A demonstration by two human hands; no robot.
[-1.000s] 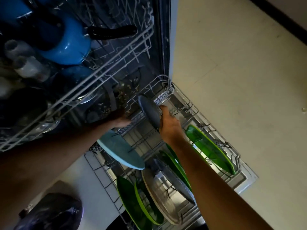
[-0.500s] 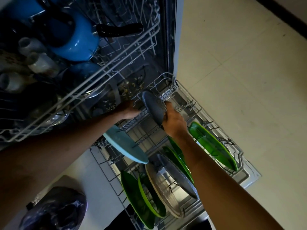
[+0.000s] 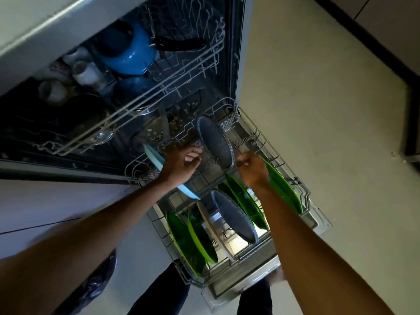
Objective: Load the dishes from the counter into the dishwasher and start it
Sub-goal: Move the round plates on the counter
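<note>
Head view, looking down into an open dishwasher [image 3: 236, 71] with both racks pulled out. A dark speckled plate [image 3: 214, 142] is stood on edge near the back of the lower rack [image 3: 261, 137], slotted between the tines and tilted a bit. It is flanked by both hands but not really gripped by either: the left hand [image 3: 181, 165] is held just to its left with fingers [image 3: 193, 155] loosely curled and nothing in them, and the right hand [image 3: 252, 167] is held just beside its lower right edge, fingers bent, with no clear grasp on anything. Whether the right fingertips are brushing the plate rim can't be told.

A light blue plate [image 3: 156, 160] is propped on edge right under the left wrist, partly hidden by it. Further toward the front of the same rack, a second speckled plate [image 3: 234, 217] and a pale cream one [image 3: 213, 228] are stood side by side, with green plates [image 3: 181, 237] lined up to their left and more green plates [image 3: 284, 185] on the right side behind the right forearm.

The upper rack [image 3: 159, 96] is loaded too: a blue pot [image 3: 129, 53] with a black handle [image 3: 179, 44], a darker blue bowl [image 3: 134, 89] below it, and a few white cups [image 3: 86, 71], all kind of dim. Beige floor tiles [image 3: 318, 110] are seen to the right, and a dark plastic bag [image 3: 97, 285] is sat on the floor at bottom left.
</note>
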